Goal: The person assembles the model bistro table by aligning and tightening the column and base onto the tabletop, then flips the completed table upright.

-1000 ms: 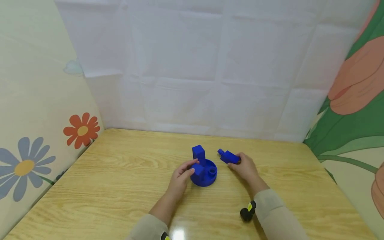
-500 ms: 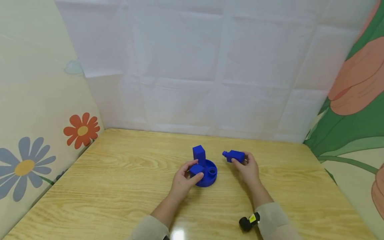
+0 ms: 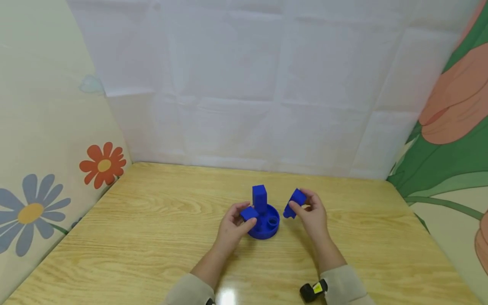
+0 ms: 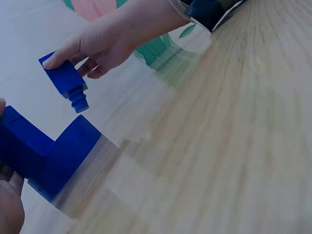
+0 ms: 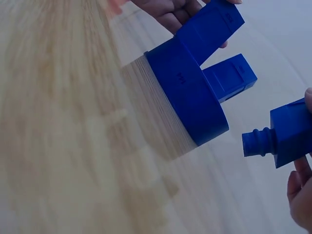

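Observation:
A round blue base (image 3: 264,234) with a low rim stands on the table. Two blue rectangular blocks rise from it: a rear block (image 3: 259,198) and a left block (image 3: 249,213). My left hand (image 3: 230,228) grips the left block between thumb and fingers. At the base's right side a round socket (image 3: 273,221) shows unfilled. To the right, my right hand (image 3: 314,216) pinches a loose blue block (image 3: 297,198). Its ribbed peg (image 5: 258,142) points down toward the base, apart from it, in the right wrist view.
The wood-grain table (image 3: 164,237) extends around the base on all sides. A white cloth (image 3: 228,106) hangs behind it, with flower-printed sheets at both sides. A black wrist camera (image 3: 309,292) sits by the right sleeve.
My right hand first drew the loose block rightward, then tipped its peg from leftward to downward. The left thumb came round the left block, and the base shifted slightly right in the head view.

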